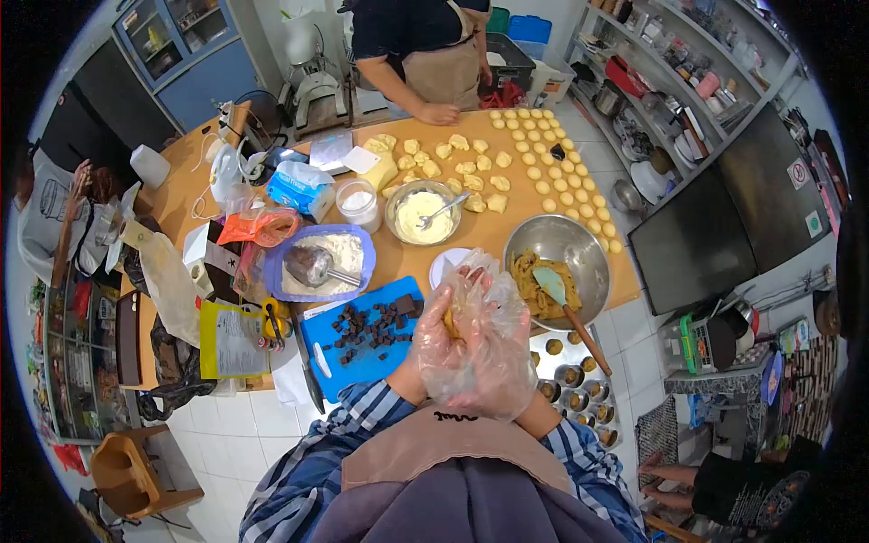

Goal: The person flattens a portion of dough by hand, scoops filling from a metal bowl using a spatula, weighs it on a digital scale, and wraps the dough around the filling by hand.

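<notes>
Clear plastic gloves cover both hands, which are brought together in front of the apron. Between my left hand (434, 342) and my right hand (500, 353) a small yellowish lump of dough (450, 322) partly shows; fingers and crinkled plastic hide the rest. Just right of them is a steel bowl (593, 262) of brownish-yellow paste (532, 288), with a spatula (550, 286) resting in it. Left of my hands, chopped chocolate (362, 337) and a knife (312, 373) lie on a blue cutting board (342, 378). A white round dish (442, 266) shows behind the fingers.
Rows of dough balls (534, 160) and rough dough pieces (466, 168) cover the far table. A cream bowl (424, 214), a purple flour tub (348, 237) and a tray of small moulds (572, 400) surround my hands. Across the table stands another person (444, 68).
</notes>
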